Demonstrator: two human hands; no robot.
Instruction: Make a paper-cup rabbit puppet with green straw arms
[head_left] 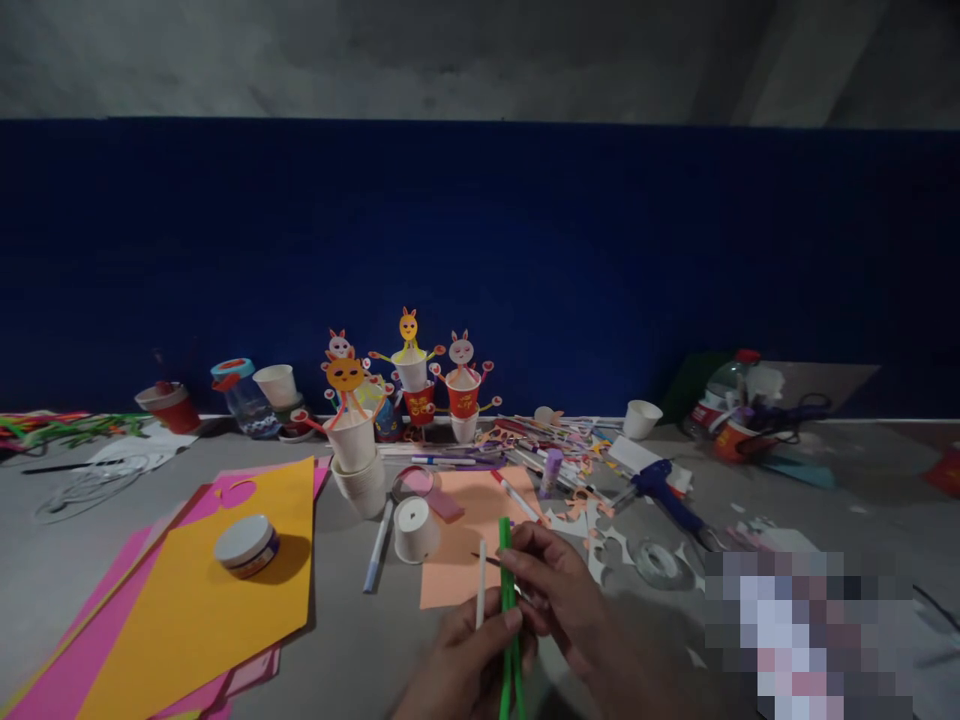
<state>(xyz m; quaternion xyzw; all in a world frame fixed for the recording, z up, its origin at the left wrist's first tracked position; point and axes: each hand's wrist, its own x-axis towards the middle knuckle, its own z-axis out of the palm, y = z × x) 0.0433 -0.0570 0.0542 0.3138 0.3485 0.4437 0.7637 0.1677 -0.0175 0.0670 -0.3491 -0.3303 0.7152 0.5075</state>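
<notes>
Low in the head view, my left hand (476,645) is closed around several long green pipe cleaners (506,560), held upright in a bundle. A thin white stick (481,585) also stands up from this hand. My right hand (559,585) is closed, pinching the same bundle near its upper end with thumb and fingers. A thin dark pointed thing (486,558) crosses behind the green bundle; its other end is hidden by my fingers. Beneath and beyond my hands lies a peach paper sheet (469,525), with an upturned white paper cup (415,530) at its left edge.
Paper-cup figures with animal faces (345,375) stand at the back. Left are orange paper (187,600) and a white-lidded jar (246,545). Right lie a blue glue gun (667,490), clear tape (660,562), a purple glue stick (551,472) and paper scraps (600,540).
</notes>
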